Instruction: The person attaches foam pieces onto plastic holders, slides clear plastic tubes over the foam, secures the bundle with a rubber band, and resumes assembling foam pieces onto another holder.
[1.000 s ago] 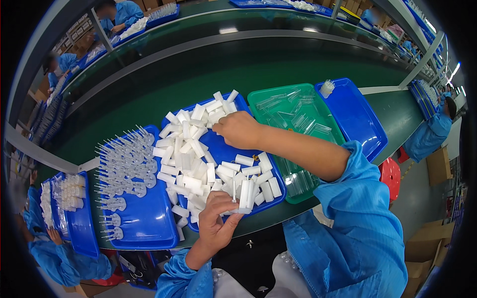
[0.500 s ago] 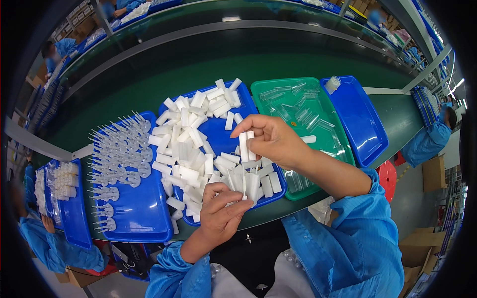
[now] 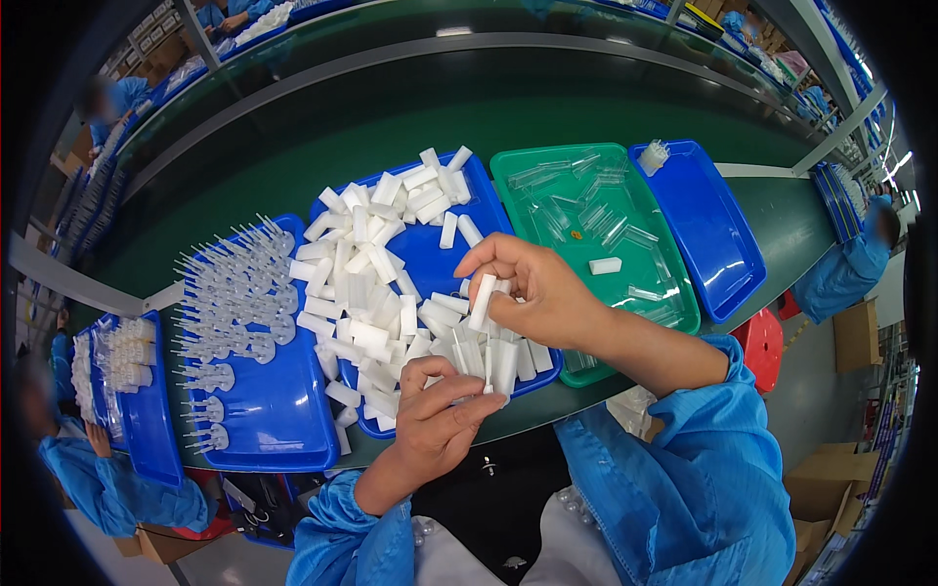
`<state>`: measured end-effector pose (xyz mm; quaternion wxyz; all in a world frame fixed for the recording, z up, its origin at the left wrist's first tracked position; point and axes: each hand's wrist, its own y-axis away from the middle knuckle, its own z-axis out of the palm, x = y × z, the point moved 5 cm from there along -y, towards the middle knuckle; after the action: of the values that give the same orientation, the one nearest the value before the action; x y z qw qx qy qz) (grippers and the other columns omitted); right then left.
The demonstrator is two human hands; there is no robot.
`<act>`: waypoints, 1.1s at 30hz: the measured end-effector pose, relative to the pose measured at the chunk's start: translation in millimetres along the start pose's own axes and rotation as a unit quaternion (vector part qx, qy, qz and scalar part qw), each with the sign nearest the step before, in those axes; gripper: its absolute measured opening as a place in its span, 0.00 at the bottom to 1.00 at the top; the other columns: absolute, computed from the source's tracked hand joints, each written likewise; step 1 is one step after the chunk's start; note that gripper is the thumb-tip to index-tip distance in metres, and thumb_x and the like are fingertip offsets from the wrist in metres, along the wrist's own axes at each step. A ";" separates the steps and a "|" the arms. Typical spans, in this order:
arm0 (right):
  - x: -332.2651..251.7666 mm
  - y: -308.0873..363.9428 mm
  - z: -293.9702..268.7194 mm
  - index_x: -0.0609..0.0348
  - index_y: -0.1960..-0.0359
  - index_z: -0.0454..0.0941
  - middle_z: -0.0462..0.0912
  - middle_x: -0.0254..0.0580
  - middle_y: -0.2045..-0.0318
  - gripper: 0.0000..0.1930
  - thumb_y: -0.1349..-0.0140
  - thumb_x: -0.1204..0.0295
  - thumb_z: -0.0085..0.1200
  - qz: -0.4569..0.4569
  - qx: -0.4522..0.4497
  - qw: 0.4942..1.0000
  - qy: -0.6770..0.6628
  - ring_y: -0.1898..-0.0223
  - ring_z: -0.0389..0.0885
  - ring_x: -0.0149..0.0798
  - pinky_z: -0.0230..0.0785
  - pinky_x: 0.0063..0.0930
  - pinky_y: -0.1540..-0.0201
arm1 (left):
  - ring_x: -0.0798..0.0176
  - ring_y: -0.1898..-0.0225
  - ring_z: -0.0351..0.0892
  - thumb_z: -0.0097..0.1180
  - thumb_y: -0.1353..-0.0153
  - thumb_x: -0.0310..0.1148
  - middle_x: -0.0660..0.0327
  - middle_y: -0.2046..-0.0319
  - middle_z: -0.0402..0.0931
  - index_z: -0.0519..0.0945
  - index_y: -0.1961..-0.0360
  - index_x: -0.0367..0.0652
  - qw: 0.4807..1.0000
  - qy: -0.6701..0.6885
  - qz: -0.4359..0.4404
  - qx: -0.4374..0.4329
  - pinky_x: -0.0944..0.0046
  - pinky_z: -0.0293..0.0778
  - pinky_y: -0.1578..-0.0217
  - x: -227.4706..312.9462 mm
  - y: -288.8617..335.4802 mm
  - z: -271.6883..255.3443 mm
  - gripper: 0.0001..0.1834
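Fingers of the right hand (image 3: 535, 293), nearly together, pinch white blocks (image 3: 482, 301) at one o'clock from the left hand (image 3: 433, 420), whose bent fingers grip a pronged piece (image 3: 490, 370); loose blocks (image 3: 370, 335) lie at eleven o'clock.

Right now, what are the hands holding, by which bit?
Right hand: at least one white block, by its side. Left hand: a pronged piece, by its base.

a fisheye camera on the person's head, left of a pair, looks down from close above the left hand (image 3: 435, 418) and right hand (image 3: 540, 290), its wide view taking in the table (image 3: 793, 210).
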<state>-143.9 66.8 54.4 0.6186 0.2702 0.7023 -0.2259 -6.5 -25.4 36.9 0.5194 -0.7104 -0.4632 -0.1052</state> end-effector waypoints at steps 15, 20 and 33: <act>-13.5 12.6 -2.4 0.60 0.60 0.79 0.80 0.37 0.67 0.13 0.49 0.82 0.51 -0.074 -0.011 0.991 0.112 0.64 0.77 0.26 0.69 0.19 0.63 | 0.59 0.67 0.66 0.63 0.62 0.21 0.65 0.69 0.75 0.83 0.67 0.47 1.000 -0.005 -0.025 0.011 0.65 0.63 0.64 -2.2 -1.8 -1.3 0.17; -19.2 19.6 -0.3 0.58 0.60 0.81 0.80 0.38 0.66 0.13 0.48 0.81 0.53 -0.085 -0.039 0.990 0.102 0.63 0.78 0.28 0.69 0.19 0.62 | 0.59 0.67 0.65 0.62 0.61 0.21 0.65 0.69 0.74 0.83 0.67 0.48 1.000 -0.010 -0.027 0.004 0.65 0.63 0.63 -1.7 -1.4 -1.2 0.16; -16.0 26.7 -0.8 0.61 0.62 0.81 0.81 0.45 0.63 0.10 0.48 0.81 0.58 -0.045 -0.073 0.996 0.018 0.60 0.79 0.34 0.72 0.23 0.59 | 0.52 0.59 0.68 0.62 0.53 0.25 0.54 0.57 0.71 0.74 0.63 0.40 0.983 0.101 -0.098 0.120 0.59 0.64 0.57 -15.1 4.5 -8.8 0.14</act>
<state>-125.5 85.8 70.8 0.6135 0.1964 0.7392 -0.1965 -8.4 -41.2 28.4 0.6321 -0.5797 -0.4849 -0.1710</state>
